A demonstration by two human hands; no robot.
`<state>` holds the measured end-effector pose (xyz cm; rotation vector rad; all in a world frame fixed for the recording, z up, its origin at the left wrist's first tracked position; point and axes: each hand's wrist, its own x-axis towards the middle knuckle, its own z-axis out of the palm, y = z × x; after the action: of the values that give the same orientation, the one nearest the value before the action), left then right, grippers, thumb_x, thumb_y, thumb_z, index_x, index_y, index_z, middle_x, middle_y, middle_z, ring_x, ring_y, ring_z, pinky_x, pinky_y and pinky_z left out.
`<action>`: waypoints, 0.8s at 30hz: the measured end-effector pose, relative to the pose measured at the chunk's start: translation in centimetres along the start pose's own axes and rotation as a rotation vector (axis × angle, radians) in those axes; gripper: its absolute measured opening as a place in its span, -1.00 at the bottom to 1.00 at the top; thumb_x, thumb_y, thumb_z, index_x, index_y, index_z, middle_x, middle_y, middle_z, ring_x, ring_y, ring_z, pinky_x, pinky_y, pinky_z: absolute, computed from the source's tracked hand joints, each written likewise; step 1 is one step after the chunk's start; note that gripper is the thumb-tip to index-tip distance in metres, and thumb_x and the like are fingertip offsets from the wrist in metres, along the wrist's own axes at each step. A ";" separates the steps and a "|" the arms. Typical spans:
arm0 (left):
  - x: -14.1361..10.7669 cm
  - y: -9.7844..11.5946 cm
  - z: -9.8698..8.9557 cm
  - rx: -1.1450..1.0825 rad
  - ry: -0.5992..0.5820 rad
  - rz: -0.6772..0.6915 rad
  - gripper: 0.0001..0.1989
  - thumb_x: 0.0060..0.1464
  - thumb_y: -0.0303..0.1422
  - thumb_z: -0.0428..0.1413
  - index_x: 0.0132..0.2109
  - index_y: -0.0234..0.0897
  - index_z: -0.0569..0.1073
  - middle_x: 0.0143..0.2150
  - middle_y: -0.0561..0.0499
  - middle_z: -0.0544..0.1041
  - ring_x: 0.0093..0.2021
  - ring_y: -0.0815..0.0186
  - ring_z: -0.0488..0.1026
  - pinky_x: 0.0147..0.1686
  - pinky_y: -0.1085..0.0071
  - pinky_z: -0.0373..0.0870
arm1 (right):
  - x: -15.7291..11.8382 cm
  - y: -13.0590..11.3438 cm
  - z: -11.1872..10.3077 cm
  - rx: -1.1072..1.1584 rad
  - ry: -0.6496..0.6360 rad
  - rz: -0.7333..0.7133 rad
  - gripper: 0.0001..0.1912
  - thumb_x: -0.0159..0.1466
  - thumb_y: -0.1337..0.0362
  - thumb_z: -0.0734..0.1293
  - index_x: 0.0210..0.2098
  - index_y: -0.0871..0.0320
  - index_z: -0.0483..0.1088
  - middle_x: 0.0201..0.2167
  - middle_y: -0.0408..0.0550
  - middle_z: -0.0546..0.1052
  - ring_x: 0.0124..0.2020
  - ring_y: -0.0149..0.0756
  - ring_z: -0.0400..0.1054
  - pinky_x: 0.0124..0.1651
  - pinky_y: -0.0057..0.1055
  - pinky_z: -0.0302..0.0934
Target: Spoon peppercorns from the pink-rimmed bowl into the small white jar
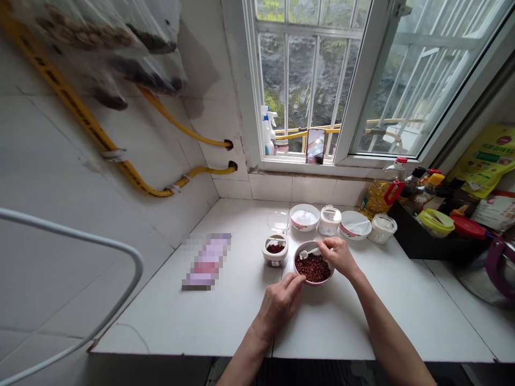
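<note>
Landmark: I place everything against the round pinkish bowl of dark red peppercorn-like grains (313, 268), which sits on the white tiled counter (225, 311) a little in front of the window.
Left hand: my left hand (279, 303) rests at the near-left rim of the bowl, fingers curled lightly against its side; I judge it is there to keep the bowl from sliding.
Right hand: my right hand (338, 254) sits over the far-right rim, fingers pinched narrow on the handle of a small white plastic spoon (309, 252).
Spoon: its scoop lies over the far-left edge of the bowl, just above the grains, tilted shallow as for scooping.
Small jar: a squat white jar with dark red contents (275, 249) stands open just left of the bowl, close enough for a short carry.
Jar lid: a clear round lid (278, 221) lies behind that jar, out of the way.
Back row: beyond the bowl stand a white bowl of white powder (304, 217), a lidded white pot (329, 220), another white bowl with a spoon in it (354, 225) and a second lidded white pot (382, 229).
Far right: a bottle of yellow oil (382, 193) stands beyond that row, by the sill.
Sill: a phone (315, 146) leans upright against the window bars, behind the bowl.
</note>
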<state>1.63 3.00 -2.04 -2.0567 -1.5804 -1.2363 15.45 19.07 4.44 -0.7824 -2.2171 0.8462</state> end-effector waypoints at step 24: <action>0.1 0.1 0.0 -0.001 0.012 0.003 -0.75 0.28 -0.55 -0.08 0.02 -0.28 0.39 -0.23 -0.06 0.57 -0.33 0.34 0.56 -0.41 0.55 0.47 | -0.4 -0.2 -1.2 -0.373 0.087 -0.450 -0.57 0.42 0.18 0.18 -0.57 0.13 0.31 -0.64 -0.17 0.42 -0.55 -0.39 0.20 -0.04 -0.31 0.13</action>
<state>1.72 3.04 -1.88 -2.0471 -1.5715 -1.2467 16.47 19.06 5.18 -0.4376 -2.3693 0.1814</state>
